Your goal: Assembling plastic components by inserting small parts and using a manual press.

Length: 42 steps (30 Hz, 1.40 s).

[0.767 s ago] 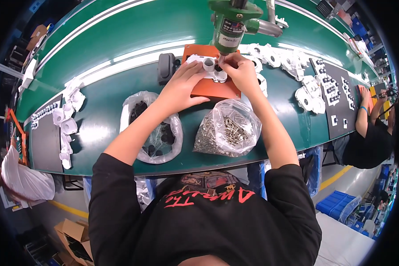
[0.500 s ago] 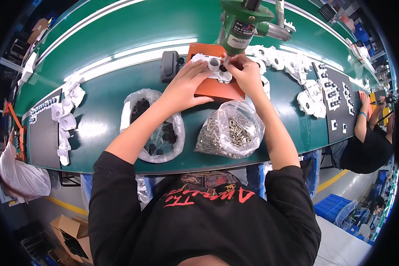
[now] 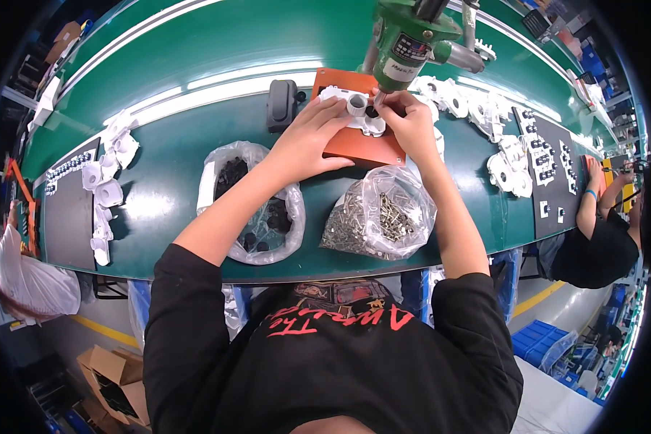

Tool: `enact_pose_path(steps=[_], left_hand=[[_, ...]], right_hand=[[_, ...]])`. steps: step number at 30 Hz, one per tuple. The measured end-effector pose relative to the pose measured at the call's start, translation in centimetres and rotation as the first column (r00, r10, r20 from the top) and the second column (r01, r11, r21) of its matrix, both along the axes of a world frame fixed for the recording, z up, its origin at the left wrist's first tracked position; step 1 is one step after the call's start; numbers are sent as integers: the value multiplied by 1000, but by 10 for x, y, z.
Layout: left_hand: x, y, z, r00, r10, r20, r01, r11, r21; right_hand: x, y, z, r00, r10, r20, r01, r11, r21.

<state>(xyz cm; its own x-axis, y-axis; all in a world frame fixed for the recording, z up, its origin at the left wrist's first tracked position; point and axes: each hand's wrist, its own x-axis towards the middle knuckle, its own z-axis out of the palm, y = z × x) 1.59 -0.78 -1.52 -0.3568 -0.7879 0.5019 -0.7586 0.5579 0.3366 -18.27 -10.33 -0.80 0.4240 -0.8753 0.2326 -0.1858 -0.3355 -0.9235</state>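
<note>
A white plastic part [image 3: 373,127] with a round upright collar [image 3: 356,105] lies on an orange plate [image 3: 356,147], under the green head of a bench press [image 3: 405,50]. My left hand [image 3: 312,141] holds the part from its left side, fingers laid over it and thumb stretched out along the plate. On the other side, my right hand [image 3: 411,126] has its thumb and fingers pinched together just under the press tip [image 3: 380,97]. A small black piece [image 3: 372,112] sits in the part beside those fingertips. Whatever the pinch holds is hidden.
Nearer me stand an open bag of black caps [image 3: 275,217] and a clear bag of metal screws [image 3: 394,213]. A dark grey box [image 3: 281,105] stands left of the plate. White parts [image 3: 510,166] line both sides. A co-worker [image 3: 593,239] works at far right.
The whole view has shifted slightly, moving the press and plate rightward in the picture. My right fingers are a little more bent at the press tip. The left hand stays on the white part.
</note>
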Motion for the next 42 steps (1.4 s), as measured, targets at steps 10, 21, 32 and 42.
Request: enact_pose_path(steps=[10,21,32,42], left_hand=[[0,2,-1,1000,-2,-14,2,1000,1],[0,1,0,1000,-11,-6,10,1000,-27],[5,5,-7,1000,-2,-25,0,999,-51],[16,9,-7,993,113,-21,-113,994,-8]], right_hand=[[-8,7,-4,991,-7,-136,-43,932,-361],[-15,18,-3,913,-140,-383,-157,747,-646],[-73,-28,65,879,-475,-33,340,675,-655],[-73,70,208,930,226,-290,-326,872,-366]])
